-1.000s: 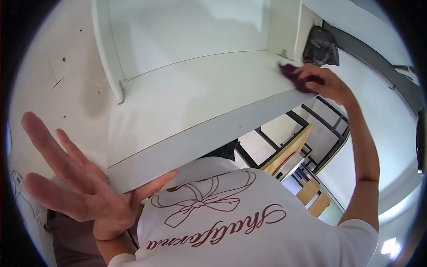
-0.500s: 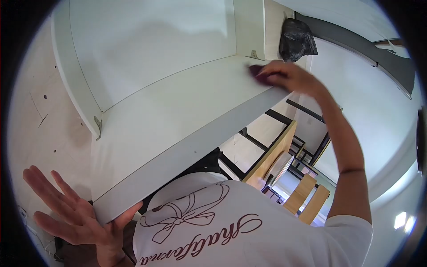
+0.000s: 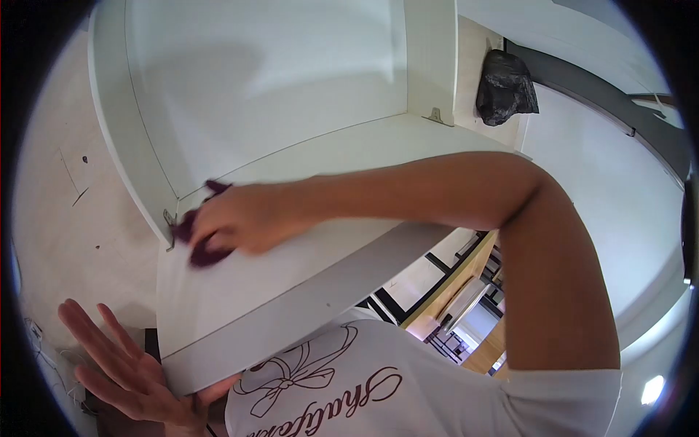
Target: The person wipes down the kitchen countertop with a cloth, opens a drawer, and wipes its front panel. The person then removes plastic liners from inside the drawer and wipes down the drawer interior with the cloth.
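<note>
A dark maroon cloth [image 3: 210,251] is bunched under my right hand [image 3: 244,215], which presses it on the white inner face of a cabinet panel [image 3: 393,149]. That spot lies near the panel's left end, beside a metal hinge plate [image 3: 170,227]. Motion blurs the right fingers a little, but they are closed around the cloth. My left hand [image 3: 127,382] braces the lower left corner of the panel at its grey front edge [image 3: 291,306]. Its fingers are spread, and the thumb lies along the underside.
A second hinge plate [image 3: 437,116] sits at the far right of the cabinet. Beyond it, a black plastic bag [image 3: 504,87] rests on the floor. Wooden furniture with dark metal legs [image 3: 455,288] stands below on the right. Cables [image 3: 44,349] lie at lower left.
My right hand has swept the cloth from the panel's right end across to its left end. The left hand stays at the corner; the view has shifted slightly.
</note>
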The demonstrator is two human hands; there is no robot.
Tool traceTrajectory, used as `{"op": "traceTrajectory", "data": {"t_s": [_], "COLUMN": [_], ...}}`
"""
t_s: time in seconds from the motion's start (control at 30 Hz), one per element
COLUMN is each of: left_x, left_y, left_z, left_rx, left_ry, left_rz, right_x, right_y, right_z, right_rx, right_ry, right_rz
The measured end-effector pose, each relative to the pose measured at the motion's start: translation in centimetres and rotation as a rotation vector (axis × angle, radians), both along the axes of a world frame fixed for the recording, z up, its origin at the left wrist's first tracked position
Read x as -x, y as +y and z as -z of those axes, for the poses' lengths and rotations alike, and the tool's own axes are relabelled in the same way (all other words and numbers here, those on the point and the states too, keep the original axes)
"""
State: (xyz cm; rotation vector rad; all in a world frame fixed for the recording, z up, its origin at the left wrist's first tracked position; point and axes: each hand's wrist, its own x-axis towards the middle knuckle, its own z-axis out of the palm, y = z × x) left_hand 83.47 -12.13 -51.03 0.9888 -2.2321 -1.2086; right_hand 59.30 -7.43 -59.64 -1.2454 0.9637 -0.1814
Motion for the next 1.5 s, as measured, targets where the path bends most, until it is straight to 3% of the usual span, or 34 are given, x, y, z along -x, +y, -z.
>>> {"op": "traceTrajectory", "data": {"t_s": [0.07, 0.1, 0.13, 0.23, 0.27, 0.33, 0.43, 0.63, 0.7, 0.77, 0.9, 0.93, 1.0, 1.03, 1.07, 1.2, 1.3, 1.43, 1.5], "left_x": [0.0, 0.0, -0.2, -0.3, -0.3, -0.5, -0.8, -1.2, -1.1, -1.1, -0.9, -1.0, -0.9, -0.9, -0.9, -1.1, -1.2, -0.5, 0.0], "left_y": [0.0, -0.1, -0.2, -0.2, 0.0, 0.0, -0.1, -0.1, 0.0, 0.1, 0.1, 0.1, 0.2, 0.2, 0.2, 0.0, -0.6, -1.0, -0.5], "left_z": [-0.3, -0.4, -0.4, -0.3, -0.3, -0.3, -0.2, 0.0, 0.0, -0.1, 0.1, 0.1, 0.0, -0.2, -0.3, -0.9, -1.3, -1.8, -1.4], "left_rx": [-0.014, -0.022, -0.043, -0.081, -0.093, -0.109, -0.130, -0.164, -0.181, -0.190, -0.212, -0.218, -0.235, -0.248, -0.259, -0.307, -0.397, -0.537, -0.411], "left_ry": [-0.042, -0.072, -0.084, -0.093, -0.096, -0.096, -0.093, -0.082, -0.078, -0.077, -0.073, -0.074, -0.078, -0.083, -0.085, -0.108, -0.226, -0.391, -0.007], "left_rz": [0.025, 0.050, 0.062, 0.082, 0.085, 0.089, 0.101, 0.098, 0.100, 0.100, 0.102, 0.103, 0.102, 0.105, 0.107, 0.134, 0.156, 0.205, 0.186], "right_x": [6.2, 10.2, 15.2, 27.3, 27.7, 27.7, 23.6, 17.1, 14.7, 15.7, 26.0, 27.0, 27.8, 27.3, 26.0, 25.6, 18.5, 6.2, 0.3], "right_y": [4.3, 5.1, 8.8, 13.4, 13.9, 14.4, 10.7, 8.4, 5.9, 3.8, 5.5, 5.9, 8.2, 10.8, 11.8, 12.6, 8.9, 1.8, -1.1], "right_z": [3.1, 3.6, 6.1, 7.5, 9.3, 11.3, 10.4, 10.2, 8.5, 8.3, 9.6, 8.8, 9.1, 10.0, 10.6, 12.0, 10.8, 10.6, 10.8], "right_rx": [-0.025, -0.193, -0.254, -0.375, -0.373, -0.606, -0.759, -0.544, -0.590, -0.638, -0.216, -0.285, -0.635, -0.426, -0.552, -0.629, -0.467, -0.315, -0.145], "right_ry": [0.017, 0.237, 0.353, 0.970, 0.965, 1.149, 1.355, 0.967, 0.667, 0.633, 1.242, 1.257, 1.205, 1.277, 1.304, 1.261, 1.252, 0.942, 0.749], "right_rz": [0.124, 0.011, 0.112, -0.331, -0.331, 0.036, 0.156, 0.236, 0.419, 0.489, 0.110, -0.057, -0.089, -0.051, 0.106, 0.137, 0.079, -0.001, 0.066]}}
